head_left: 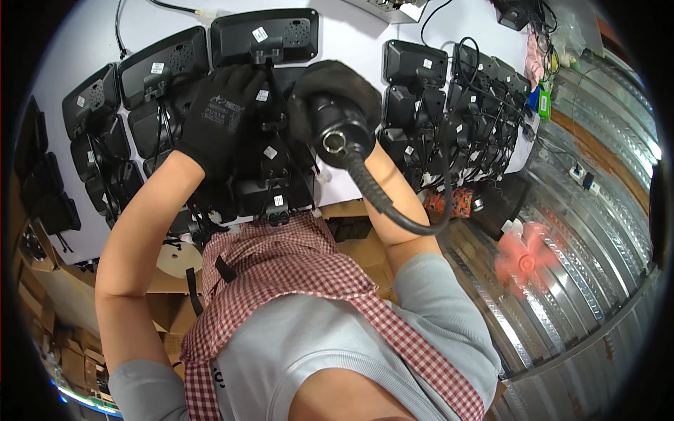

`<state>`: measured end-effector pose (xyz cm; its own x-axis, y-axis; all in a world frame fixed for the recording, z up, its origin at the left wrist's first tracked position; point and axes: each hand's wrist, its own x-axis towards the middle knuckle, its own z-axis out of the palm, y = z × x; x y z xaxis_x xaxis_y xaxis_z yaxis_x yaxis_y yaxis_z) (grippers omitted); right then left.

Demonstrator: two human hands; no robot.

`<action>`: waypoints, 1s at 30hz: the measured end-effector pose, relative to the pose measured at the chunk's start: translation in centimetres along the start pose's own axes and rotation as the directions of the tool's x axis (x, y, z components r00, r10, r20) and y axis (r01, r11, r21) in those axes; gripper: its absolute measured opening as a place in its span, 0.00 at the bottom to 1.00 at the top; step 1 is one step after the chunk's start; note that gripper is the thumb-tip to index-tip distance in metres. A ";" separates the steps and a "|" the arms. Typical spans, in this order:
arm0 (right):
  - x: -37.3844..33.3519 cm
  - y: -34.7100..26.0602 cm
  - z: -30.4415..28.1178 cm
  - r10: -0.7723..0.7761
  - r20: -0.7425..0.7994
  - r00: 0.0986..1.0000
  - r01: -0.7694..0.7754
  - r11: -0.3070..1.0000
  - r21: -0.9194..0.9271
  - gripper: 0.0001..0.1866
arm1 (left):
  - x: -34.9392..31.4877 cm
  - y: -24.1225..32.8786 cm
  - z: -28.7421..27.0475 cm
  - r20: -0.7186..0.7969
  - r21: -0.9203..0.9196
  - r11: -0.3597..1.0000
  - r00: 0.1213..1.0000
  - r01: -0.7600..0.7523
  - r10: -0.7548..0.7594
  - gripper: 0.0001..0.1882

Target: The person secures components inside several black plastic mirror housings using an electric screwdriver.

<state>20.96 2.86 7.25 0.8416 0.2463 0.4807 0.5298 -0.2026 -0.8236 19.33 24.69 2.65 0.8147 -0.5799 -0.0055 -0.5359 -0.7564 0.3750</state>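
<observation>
Black gloves cover both of my hands. My right hand [340, 81] is wrapped round a black corded electric screwdriver [335, 126], held above the table with its round rear end and thick cable toward me; its tip is hidden. My left hand [223, 116] lies palm down with its fingers stretched over a column of black device housings, and holds nothing that shows. Beyond it sits a wide black housing [242, 35] with a speaker grille, a white label and a small bracket. Another labelled housing [277, 151] lies between my arms.
Several similar housings with cables lie in rows to the left [163, 63] and right [415, 63] on the white table [354, 42]. The screwdriver cable [421, 228] loops over my right forearm. A red fan [525, 259] is at the right, beside ribbed metal sheeting [562, 309].
</observation>
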 end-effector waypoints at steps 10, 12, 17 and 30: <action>-0.7 1.2 0.1 0.440 -0.321 0.839 -0.422 0.898 0.127 0.07 | 0.1 0.3 0.1 -0.018 -0.037 0.999 1.000 0.024 -0.025 0.29; -0.9 1.1 0.0 0.312 -0.296 0.903 -0.355 0.929 -0.102 0.06 | 0.3 0.4 0.1 -0.028 -0.010 1.000 1.000 0.009 -0.009 0.29; -0.1 -0.3 -0.3 0.332 -0.149 0.931 -0.310 0.938 0.153 0.13 | 0.0 0.4 0.1 -0.051 0.011 1.000 0.999 -0.008 0.009 0.28; 9.3 4.4 -8.5 -0.058 -0.430 0.901 -0.098 0.938 -0.332 0.14 | 0.4 1.4 0.2 -0.045 0.063 0.993 0.994 0.104 -0.101 0.38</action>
<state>32.02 -3.80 10.64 0.7730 -0.1736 0.6102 0.4494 -0.5290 -0.7199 18.80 23.32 3.00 0.8739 -0.4861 -0.0016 -0.4612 -0.8302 0.3131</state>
